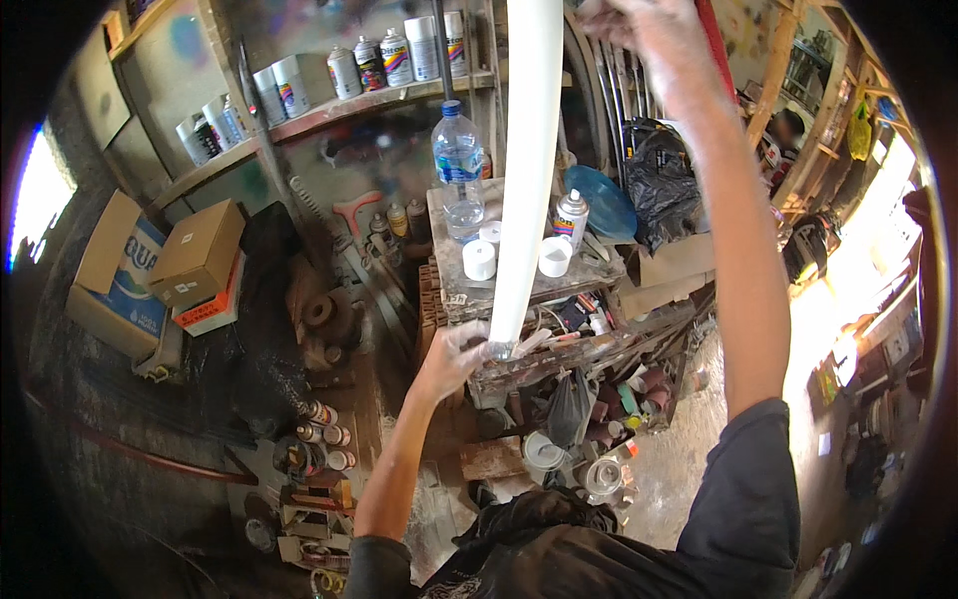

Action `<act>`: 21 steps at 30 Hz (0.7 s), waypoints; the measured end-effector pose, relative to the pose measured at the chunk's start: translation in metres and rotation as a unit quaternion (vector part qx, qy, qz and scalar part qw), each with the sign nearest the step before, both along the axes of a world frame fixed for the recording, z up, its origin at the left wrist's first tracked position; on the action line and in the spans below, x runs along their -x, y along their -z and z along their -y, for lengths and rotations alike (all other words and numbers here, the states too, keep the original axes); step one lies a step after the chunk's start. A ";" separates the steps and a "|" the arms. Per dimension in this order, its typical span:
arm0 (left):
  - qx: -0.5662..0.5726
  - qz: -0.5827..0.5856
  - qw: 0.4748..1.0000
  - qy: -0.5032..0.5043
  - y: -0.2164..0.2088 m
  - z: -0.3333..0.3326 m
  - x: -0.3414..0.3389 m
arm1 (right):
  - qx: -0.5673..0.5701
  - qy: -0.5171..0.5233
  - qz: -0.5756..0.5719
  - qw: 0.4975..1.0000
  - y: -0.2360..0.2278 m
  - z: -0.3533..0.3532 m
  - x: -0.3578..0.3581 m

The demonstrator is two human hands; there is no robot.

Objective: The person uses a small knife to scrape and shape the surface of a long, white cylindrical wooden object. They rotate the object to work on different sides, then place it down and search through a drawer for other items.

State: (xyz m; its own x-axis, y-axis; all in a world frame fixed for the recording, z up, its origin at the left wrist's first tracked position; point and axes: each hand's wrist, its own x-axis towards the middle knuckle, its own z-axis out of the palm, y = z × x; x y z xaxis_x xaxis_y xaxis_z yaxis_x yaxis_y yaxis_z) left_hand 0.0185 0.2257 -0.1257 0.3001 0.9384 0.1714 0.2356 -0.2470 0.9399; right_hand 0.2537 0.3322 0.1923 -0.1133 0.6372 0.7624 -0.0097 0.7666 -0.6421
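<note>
Long white piece (531,150) runs from top centre to mid-frame; left hand (448,363) at mid-frame, fingers closed on its lower tip; right hand (654,35) upper right, fingers bent, hold cannot be told; judged light, stiff, slippery, easily scuffed; best gripped by ends

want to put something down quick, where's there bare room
Bare floor shows between the clutter below the small table and the right sleeve. The table's front edge, before the white cups, has a narrow bare strip. Behind them, a bottle and spray can crowd it.
</note>
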 end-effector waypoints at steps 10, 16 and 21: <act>-0.105 0.050 0.993 -0.006 -0.026 0.027 -0.055 | 0.161 -0.193 -0.101 0.963 0.032 -0.021 0.012; 0.056 0.343 0.937 -0.028 -0.066 0.060 -0.049 | 0.046 -0.053 -0.180 0.981 -0.022 0.007 -0.046; 0.020 0.374 0.926 0.042 -0.110 0.084 -0.052 | 0.082 0.086 -0.212 0.970 -0.039 0.006 -0.089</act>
